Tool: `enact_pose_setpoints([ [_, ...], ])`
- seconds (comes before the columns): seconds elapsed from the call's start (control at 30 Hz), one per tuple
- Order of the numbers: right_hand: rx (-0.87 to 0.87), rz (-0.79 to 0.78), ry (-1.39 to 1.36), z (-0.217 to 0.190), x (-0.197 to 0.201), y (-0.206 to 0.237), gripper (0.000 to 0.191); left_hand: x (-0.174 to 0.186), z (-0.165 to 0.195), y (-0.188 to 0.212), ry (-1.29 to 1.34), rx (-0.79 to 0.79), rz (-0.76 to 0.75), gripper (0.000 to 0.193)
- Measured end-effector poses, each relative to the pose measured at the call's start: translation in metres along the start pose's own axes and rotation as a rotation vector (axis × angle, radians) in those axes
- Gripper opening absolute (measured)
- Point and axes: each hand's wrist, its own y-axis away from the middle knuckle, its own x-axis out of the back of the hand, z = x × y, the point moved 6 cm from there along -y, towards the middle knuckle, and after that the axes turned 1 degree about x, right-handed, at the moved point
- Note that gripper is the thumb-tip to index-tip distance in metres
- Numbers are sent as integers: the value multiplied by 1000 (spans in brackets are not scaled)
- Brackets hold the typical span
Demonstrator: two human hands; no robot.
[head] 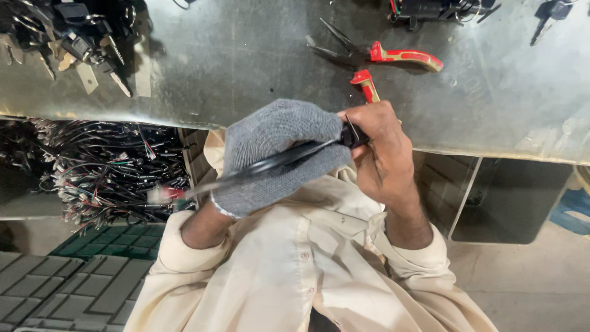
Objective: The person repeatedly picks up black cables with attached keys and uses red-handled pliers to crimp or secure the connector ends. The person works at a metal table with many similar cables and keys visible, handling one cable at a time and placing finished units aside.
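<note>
My left hand (276, 154) wears a grey knit glove and is closed around a black sleeved cable (258, 169) that runs down-left to a blurred red and white end (163, 193). My bare right hand (378, 154) pinches the cable's black upper end (353, 135) at the edge of the metal bench (246, 67). Both hands meet in front of my cream shirt. Just beyond the right hand lie red-handled pliers (393, 56) with their jaws apart.
A heap of black switches and keys (67, 43) lies at the bench's far left. More black parts (430, 9) sit at the top edge. A pile of wire harnesses (104, 172) fills a bin below left. Grey crates (61, 289) stand on the floor.
</note>
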Motion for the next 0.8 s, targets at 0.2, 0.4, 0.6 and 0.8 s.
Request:
enact_pose_setpoints([
  [0.2,-22,5,-77,9,-6,3,31,-12,-10,2,235,165,115,42],
  [0.4,-45,32,-47,7,-6,4,34,-14,-1,-7,51,50,52,39],
  [0.6,-41,61,51,4,-3,2,36,-9,-16,-13,225,218,0,64],
  [0.8,-145,61,-66,14,-12,8,35,-5,-25,-20,91,188,-95,62],
])
